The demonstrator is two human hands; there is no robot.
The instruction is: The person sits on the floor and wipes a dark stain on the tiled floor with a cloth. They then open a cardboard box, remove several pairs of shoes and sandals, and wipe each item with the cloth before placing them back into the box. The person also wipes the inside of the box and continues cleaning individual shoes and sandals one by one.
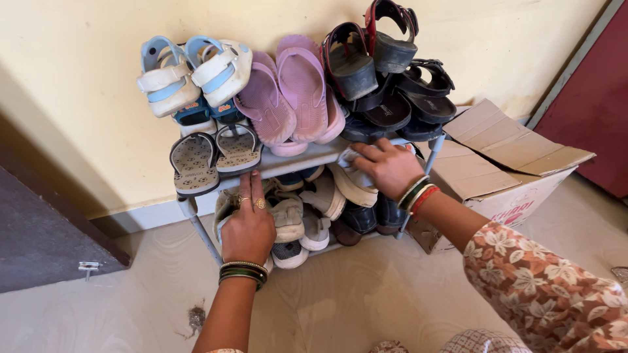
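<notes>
A small grey two-tier shoe rack (307,159) stands against a cream wall, packed with footwear. My left hand (248,225) rests flat on the front edge of the top shelf, fingers over pale shoes (291,219) on the lower tier. My right hand (387,167) presses a light cloth (350,161) against the right part of the top shelf. On top lie white-and-blue sandals (193,75), pink slippers (291,91), black and maroon sandals (386,72) and beige patterned flip-flops (212,157).
An open cardboard box (504,163) sits right of the rack. A maroon door (592,104) is at the far right, a dark doormat or panel (39,235) at the left. Pale tiled floor (366,294) lies in front.
</notes>
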